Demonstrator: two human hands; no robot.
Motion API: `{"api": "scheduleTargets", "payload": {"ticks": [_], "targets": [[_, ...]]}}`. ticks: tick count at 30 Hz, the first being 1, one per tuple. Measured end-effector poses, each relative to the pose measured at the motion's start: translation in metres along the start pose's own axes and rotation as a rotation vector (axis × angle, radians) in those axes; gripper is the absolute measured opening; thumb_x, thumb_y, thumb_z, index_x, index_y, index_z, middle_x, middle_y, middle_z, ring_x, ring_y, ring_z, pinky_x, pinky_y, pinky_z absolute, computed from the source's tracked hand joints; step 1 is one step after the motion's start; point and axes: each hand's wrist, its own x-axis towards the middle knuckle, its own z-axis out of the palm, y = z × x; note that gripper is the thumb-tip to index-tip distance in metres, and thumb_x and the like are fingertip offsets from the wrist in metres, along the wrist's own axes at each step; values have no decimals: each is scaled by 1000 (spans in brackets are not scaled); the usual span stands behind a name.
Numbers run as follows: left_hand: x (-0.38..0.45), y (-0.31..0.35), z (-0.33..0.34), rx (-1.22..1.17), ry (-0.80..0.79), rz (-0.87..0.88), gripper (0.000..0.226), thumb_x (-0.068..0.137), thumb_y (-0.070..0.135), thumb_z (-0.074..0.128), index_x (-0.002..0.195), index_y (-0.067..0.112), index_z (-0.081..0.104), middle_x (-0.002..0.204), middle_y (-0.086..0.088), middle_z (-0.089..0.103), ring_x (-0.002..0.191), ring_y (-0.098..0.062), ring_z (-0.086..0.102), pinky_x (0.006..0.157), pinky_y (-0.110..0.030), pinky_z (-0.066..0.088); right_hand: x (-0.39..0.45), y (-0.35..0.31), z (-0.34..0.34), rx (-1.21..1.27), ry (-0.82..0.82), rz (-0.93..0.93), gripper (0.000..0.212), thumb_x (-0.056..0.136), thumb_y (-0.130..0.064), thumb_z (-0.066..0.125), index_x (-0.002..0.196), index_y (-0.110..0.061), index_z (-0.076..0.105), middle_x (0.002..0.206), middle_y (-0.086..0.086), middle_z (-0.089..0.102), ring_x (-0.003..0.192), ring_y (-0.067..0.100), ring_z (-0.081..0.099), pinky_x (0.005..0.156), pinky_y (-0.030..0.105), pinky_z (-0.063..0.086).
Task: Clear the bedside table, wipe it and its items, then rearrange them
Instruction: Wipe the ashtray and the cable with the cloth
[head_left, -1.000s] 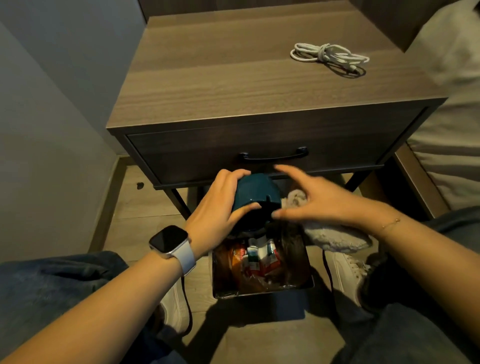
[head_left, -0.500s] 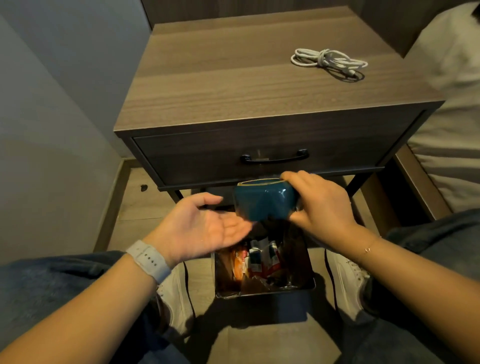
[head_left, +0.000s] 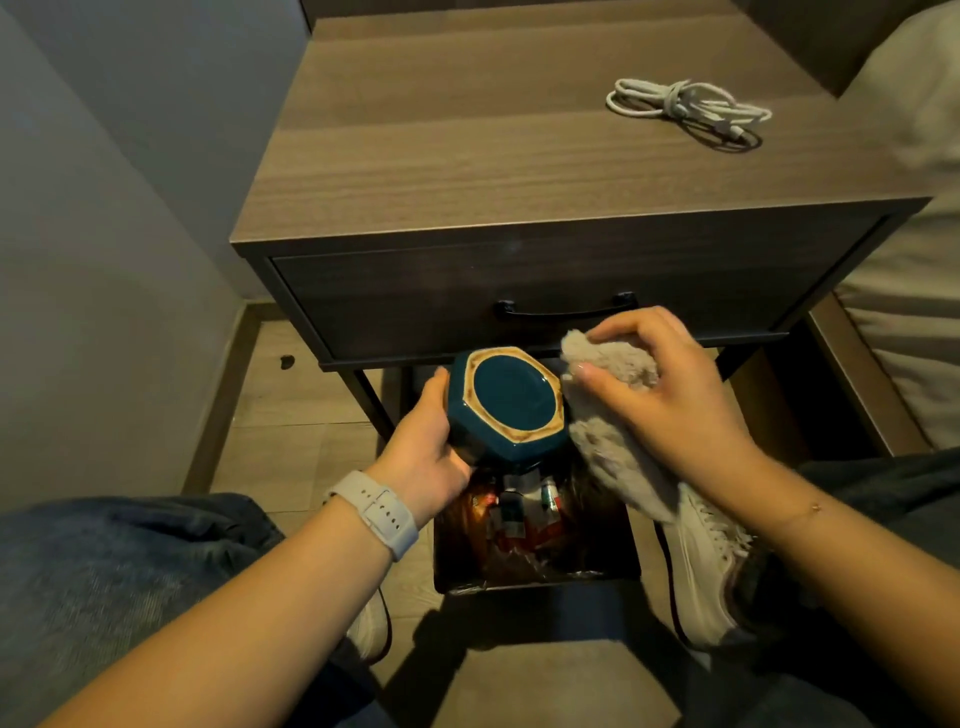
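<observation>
Teal cup (head_left: 506, 402) in L hand (head_left: 423, 457), cloth (head_left: 610, 364) in R hand (head_left: 675, 395).

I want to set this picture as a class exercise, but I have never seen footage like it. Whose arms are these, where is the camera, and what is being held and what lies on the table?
There is no machine here. The camera is worn on a person's head and looks down at their own arms. The left hand holds a dark teal cup with its six-sided base turned toward the camera. The right hand holds a fluffy grey cloth against the cup's side. Both are above a small bin of wrappers on the floor. On the bedside table lies only a coiled white cable. Its drawer is closed.
</observation>
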Motion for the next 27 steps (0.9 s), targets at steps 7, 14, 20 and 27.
{"api": "scheduleTargets", "payload": {"ticks": [7, 14, 20, 27], "targets": [[-1, -16, 10, 101, 14, -32, 32, 98, 36, 48, 107, 11, 67, 92, -13, 73, 85, -27, 71, 71, -36, 59, -11, -4, 54, -123, -140, -289, 18, 89, -20, 66, 105, -12, 68, 106, 1, 59, 101, 15, 54, 88, 25, 44], [8, -4, -7, 102, 153, 58, 33, 93, 26, 51, 119, 10, 65, 111, -12, 70, 95, -31, 68, 69, -39, 59, 0, 26, 45, -134, 28, 23, 7, 90, -16, 63, 91, -11, 68, 92, -6, 54, 88, 6, 56, 79, 22, 46], [4, -11, -7, 129, 128, 18, 29, 95, 29, 50, 107, 10, 67, 101, -13, 71, 88, -29, 68, 69, -36, 57, -10, 5, 63, -87, -216, -259, 12, 88, -16, 66, 100, -15, 71, 100, -3, 62, 99, 11, 58, 86, 20, 44], [-7, 13, -4, -51, 161, -23, 27, 97, 25, 48, 99, 6, 67, 99, -15, 73, 92, -32, 68, 67, -44, 58, -9, 28, 37, -162, 19, -29, 10, 90, -14, 62, 93, -10, 71, 92, -1, 59, 88, 8, 58, 76, 18, 45]]}}
